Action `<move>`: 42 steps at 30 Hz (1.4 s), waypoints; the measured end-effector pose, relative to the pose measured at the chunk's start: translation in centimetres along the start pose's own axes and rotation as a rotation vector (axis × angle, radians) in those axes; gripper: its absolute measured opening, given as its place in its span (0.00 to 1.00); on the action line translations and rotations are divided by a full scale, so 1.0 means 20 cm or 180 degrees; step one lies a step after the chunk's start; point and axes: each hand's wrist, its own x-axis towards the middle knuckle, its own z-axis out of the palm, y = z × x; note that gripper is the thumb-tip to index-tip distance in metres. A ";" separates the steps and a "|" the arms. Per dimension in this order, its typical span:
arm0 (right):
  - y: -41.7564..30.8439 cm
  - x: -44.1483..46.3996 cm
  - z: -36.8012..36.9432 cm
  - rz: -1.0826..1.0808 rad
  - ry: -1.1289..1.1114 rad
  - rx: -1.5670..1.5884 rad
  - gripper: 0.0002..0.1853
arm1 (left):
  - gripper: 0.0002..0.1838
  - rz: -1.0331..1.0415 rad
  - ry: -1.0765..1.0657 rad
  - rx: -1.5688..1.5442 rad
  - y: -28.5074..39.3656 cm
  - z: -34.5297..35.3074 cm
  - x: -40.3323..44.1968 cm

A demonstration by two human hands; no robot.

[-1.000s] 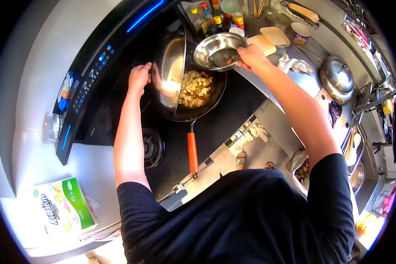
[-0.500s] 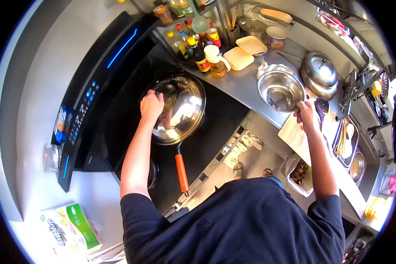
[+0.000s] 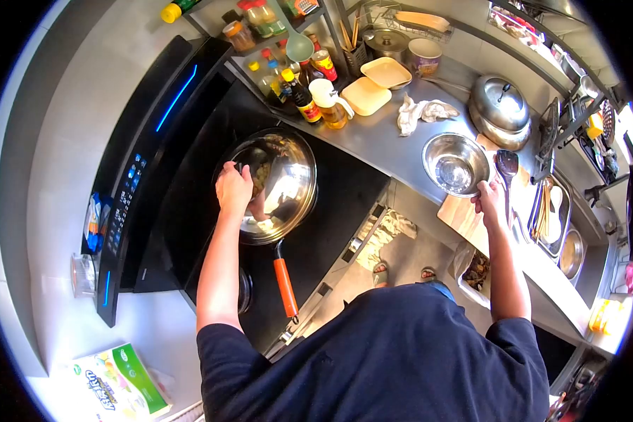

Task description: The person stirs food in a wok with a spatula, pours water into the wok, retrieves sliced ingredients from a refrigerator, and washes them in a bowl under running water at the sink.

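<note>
My left hand is closed around the dark handle of a shiny pan lid, above a frying pan with an orange handle on the black stove. Small pale pieces show beside my fingers; I cannot tell whether they are seen through the lid, past it or as a reflection. In my right hand is a stainless steel bowl, pinched at its near rim over the counter. Its inside is shiny, with no food visible. A dark slotted spatula lies just right of the bowl.
A crumpled cloth lies behind the bowl, near a domed lidded pot. Sauce bottles and an oil jug line the stove's far side. A wooden cutting board and a bin are at right.
My right hand has drawn the bowl toward me and off the cloth, which now shows fully. My left hand stays on the lid handle. The whole view has shifted slightly.
</note>
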 end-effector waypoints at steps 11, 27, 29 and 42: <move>0.02 0.04 0.06 0.0006 0.0007 0.0006 0.12 | 0.22 -0.0008 0.0112 -0.0098 -0.01 -0.02 0.00; 0.05 0.08 0.06 0.0102 -0.0059 0.0094 0.09 | 0.21 -0.0047 0.0083 0.0077 0.04 -0.04 0.00; 0.06 0.10 0.06 0.0079 -0.0085 0.0052 0.09 | 0.21 -0.0023 0.0104 0.0030 0.04 -0.02 0.01; 0.24 0.21 0.22 0.0376 -0.0016 -0.0132 0.13 | 0.24 0.0246 0.0402 -0.0063 -0.02 0.07 -0.03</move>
